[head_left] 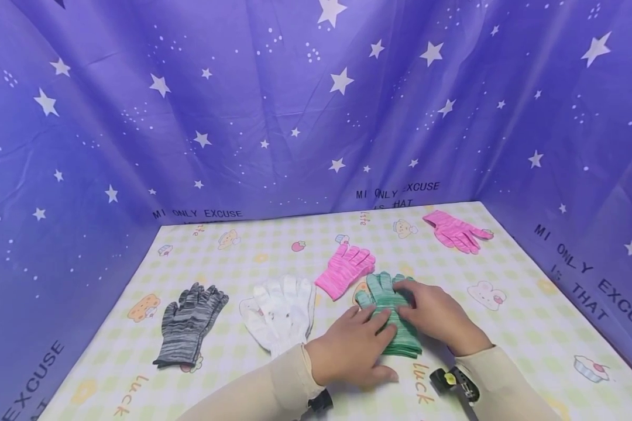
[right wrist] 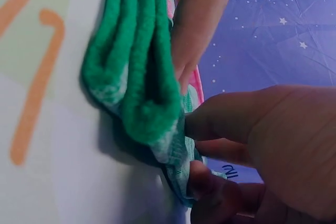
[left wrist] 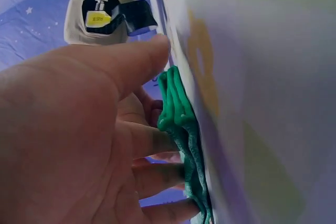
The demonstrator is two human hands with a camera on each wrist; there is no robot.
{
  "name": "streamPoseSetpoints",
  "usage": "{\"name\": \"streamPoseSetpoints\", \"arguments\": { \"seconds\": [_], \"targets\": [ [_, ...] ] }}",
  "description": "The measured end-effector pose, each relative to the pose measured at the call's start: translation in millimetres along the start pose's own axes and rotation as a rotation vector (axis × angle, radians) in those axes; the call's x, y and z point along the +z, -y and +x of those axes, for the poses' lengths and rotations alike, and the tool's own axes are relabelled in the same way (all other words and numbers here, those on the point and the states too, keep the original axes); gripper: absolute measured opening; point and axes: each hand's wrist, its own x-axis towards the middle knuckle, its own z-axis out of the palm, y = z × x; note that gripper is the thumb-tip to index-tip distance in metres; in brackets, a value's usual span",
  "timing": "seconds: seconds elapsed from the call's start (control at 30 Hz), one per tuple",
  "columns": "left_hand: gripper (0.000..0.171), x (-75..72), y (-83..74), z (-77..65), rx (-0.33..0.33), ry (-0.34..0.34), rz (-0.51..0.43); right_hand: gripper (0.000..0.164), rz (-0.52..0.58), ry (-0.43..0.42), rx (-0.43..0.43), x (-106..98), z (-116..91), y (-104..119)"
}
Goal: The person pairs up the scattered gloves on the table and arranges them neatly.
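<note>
A stacked pair of green striped knit gloves [head_left: 392,316] lies on the table, fingers pointing away and cuffs towards me. My left hand [head_left: 355,345] rests its extended fingertips on the left side of the gloves, thumb spread out near the cuffs. On their right side, my right hand [head_left: 437,313] touches the finger area with thumb and fingertips. Layered green cuffs [left wrist: 176,98] show beside the left fingers in the left wrist view. In the right wrist view, the folded cuff edges [right wrist: 149,114] stand close to the camera, and the right fingertips touch the glove's side.
White gloves [head_left: 281,316] lie left of the green ones, with grey-black gloves [head_left: 192,324] farther left. One pink glove [head_left: 346,271] lies just behind the green pair; another pink glove [head_left: 457,231] is at the back right. Purple star-patterned curtains [head_left: 295,105] surround the checked tablecloth [head_left: 232,257].
</note>
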Motion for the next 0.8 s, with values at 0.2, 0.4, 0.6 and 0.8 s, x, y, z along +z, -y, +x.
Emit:
{"name": "streamPoseSetpoints", "arguments": {
  "seconds": [0.2,0.4,0.6,0.8],
  "targets": [
    [0.085,-2.2,0.3,-0.1,-0.003,0.019,-0.007,0.048,0.005,-0.004,0.050,-3.6,-3.6,1.9],
    [0.085,-2.9,-0.5,-0.4,-0.001,0.012,0.019,0.043,0.011,-0.009,0.048,-3.7,-3.8,2.2],
    [0.083,-3.9,-1.1,-1.6,0.008,-0.003,0.077,0.022,-0.028,0.013,0.034,-1.3,-2.6,4.7],
    [0.079,-6.3,-2.5,-3.6,0.014,-0.019,0.103,0.020,-0.031,0.020,0.011,-1.5,-3.1,7.4]
  ]
}}
